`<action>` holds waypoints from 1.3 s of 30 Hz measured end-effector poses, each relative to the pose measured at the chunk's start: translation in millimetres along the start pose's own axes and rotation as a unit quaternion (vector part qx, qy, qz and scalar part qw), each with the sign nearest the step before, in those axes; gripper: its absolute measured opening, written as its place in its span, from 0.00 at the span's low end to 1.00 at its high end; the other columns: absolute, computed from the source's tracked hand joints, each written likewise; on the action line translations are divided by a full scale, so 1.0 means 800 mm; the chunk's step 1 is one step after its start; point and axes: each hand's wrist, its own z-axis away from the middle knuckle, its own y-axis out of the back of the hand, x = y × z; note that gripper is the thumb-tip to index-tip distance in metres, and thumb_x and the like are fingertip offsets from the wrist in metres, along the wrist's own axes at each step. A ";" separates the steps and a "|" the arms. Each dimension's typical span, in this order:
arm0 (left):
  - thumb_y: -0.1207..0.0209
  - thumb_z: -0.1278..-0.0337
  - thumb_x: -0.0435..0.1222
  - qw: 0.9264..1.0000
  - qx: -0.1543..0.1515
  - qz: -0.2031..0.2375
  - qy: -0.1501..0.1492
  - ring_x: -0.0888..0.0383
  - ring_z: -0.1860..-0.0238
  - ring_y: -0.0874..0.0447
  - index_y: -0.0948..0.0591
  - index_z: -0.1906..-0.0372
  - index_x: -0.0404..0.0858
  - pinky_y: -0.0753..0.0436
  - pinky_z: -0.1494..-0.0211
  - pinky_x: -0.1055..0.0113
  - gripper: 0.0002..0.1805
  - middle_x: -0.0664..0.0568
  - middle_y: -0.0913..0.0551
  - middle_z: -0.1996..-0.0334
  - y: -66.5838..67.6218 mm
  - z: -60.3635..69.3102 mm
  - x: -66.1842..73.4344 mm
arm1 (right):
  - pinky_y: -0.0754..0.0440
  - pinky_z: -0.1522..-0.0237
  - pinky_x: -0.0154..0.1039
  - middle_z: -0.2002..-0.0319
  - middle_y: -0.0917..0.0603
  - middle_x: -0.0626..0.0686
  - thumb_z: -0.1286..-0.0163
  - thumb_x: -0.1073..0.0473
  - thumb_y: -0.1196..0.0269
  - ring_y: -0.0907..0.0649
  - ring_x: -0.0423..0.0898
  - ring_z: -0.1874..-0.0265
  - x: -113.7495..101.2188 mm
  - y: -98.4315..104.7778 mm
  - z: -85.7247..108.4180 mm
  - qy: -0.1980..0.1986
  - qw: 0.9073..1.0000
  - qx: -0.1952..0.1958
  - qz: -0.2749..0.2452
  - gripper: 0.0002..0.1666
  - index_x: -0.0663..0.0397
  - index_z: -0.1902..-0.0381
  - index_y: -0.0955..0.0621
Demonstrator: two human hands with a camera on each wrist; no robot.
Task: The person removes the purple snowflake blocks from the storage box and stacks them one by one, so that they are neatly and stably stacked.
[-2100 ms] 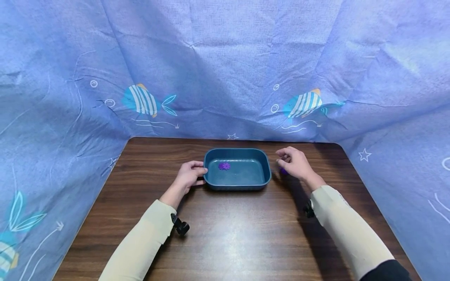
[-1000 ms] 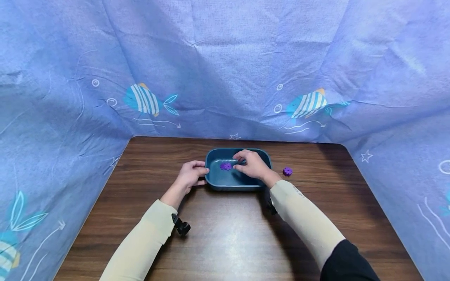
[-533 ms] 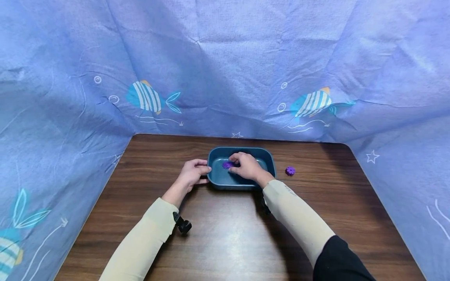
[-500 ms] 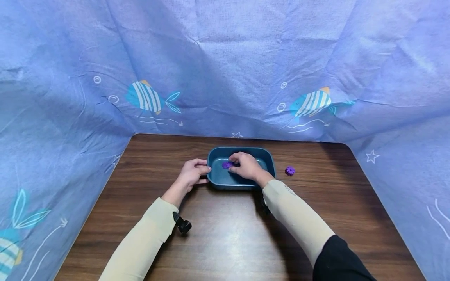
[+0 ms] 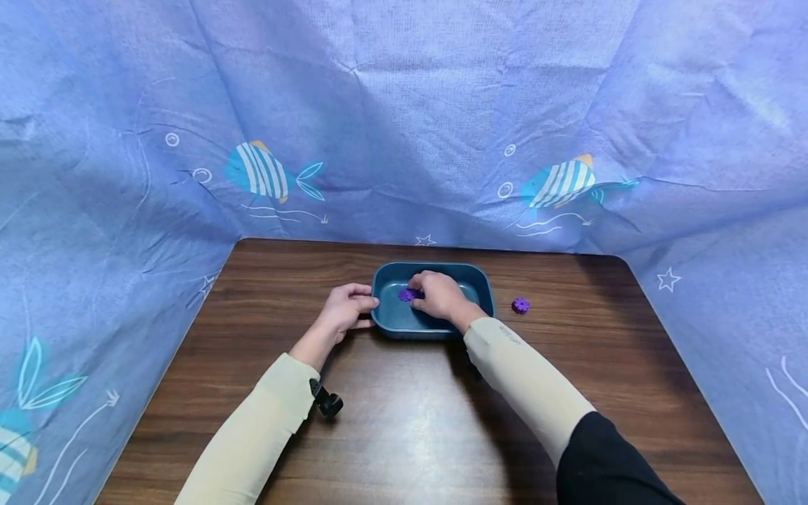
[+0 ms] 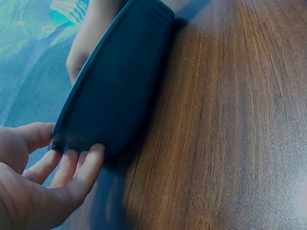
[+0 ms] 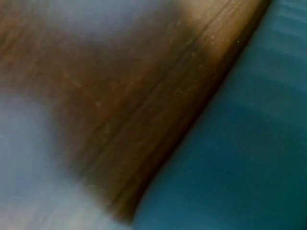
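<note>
A dark teal plastic tray (image 5: 432, 335) stands on the wooden table. My left hand (image 5: 343, 308) holds its left end, thumb at the rim and fingers against the outer wall, as the left wrist view of the tray (image 6: 120, 72) also shows. Inside the tray, purple flower-shaped discs (image 5: 405, 294) lie left of centre. My right hand (image 5: 440, 294) reaches over the tray, thumb and index finger pinching at the discs' right side; its fingers partly hide the piece. Outside, right of the tray, more purple flower-shaped discs (image 5: 520, 305) sit, seemingly stacked.
The brown wood-grain table (image 5: 404, 421) extends in front of the tray and to both sides. A blue cloth (image 5: 404, 126) with fish prints hangs behind and around it. Only the tray's outer wall (image 7: 240, 158) and blurred table show in the right wrist view.
My right hand has moved left from the purple discs on the table into the tray, down to the discs there. The left hand has stayed on the tray's left end.
</note>
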 end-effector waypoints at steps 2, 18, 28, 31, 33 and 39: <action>0.37 0.33 0.29 1.000 0.001 0.001 0.000 0.45 0.47 0.14 0.26 0.34 0.31 0.09 0.52 0.55 0.24 0.43 0.17 0.53 0.000 0.001 0.001 | 0.17 0.39 0.48 0.47 0.15 0.51 0.31 0.50 0.29 0.17 0.48 0.48 -0.004 0.002 -0.001 -0.006 1.000 -0.007 0.010 0.21 0.48 0.43 0.15; 0.37 0.32 0.29 1.000 0.000 0.001 -0.009 0.43 0.47 0.15 0.25 0.35 0.29 0.08 0.57 0.58 0.23 0.43 0.17 0.54 -0.002 0.004 0.001 | 0.18 0.38 0.50 0.46 0.16 0.51 0.32 0.51 0.28 0.18 0.48 0.47 -0.009 0.006 -0.002 -0.043 0.999 -0.023 -0.006 0.20 0.46 0.43 0.14; 0.37 0.33 0.28 1.000 -0.001 0.003 -0.007 0.42 0.45 0.15 0.25 0.35 0.29 0.08 0.58 0.59 0.24 0.44 0.16 0.55 -0.003 0.007 0.006 | 0.18 0.39 0.50 0.47 0.13 0.51 0.33 0.51 0.28 0.17 0.49 0.46 0.001 0.005 -0.001 -0.031 0.999 -0.005 -0.041 0.19 0.48 0.46 0.13; 0.37 0.33 0.28 1.000 0.000 0.002 -0.007 0.42 0.46 0.15 0.25 0.35 0.29 0.08 0.58 0.58 0.23 0.43 0.16 0.55 -0.003 0.006 0.005 | 0.17 0.39 0.50 0.48 0.13 0.52 0.32 0.52 0.28 0.16 0.49 0.46 0.003 0.007 0.000 -0.020 0.999 -0.004 -0.047 0.19 0.49 0.46 0.14; 0.37 0.33 0.28 1.000 0.001 0.002 -0.007 0.42 0.46 0.15 0.25 0.35 0.29 0.08 0.57 0.58 0.23 0.43 0.16 0.55 -0.003 0.005 0.004 | 0.17 0.39 0.49 0.48 0.13 0.52 0.32 0.53 0.28 0.16 0.48 0.47 0.005 0.008 0.002 -0.013 0.998 -0.004 -0.057 0.19 0.50 0.46 0.14; 0.37 0.33 0.28 1.000 0.004 -0.001 -0.008 0.43 0.47 0.14 0.25 0.36 0.29 0.08 0.54 0.55 0.23 0.43 0.16 0.55 -0.003 0.005 0.003 | 0.15 0.43 0.49 0.52 0.13 0.52 0.33 0.56 0.28 0.16 0.48 0.52 0.010 0.015 0.008 0.000 0.996 0.011 -0.094 0.16 0.52 0.48 0.13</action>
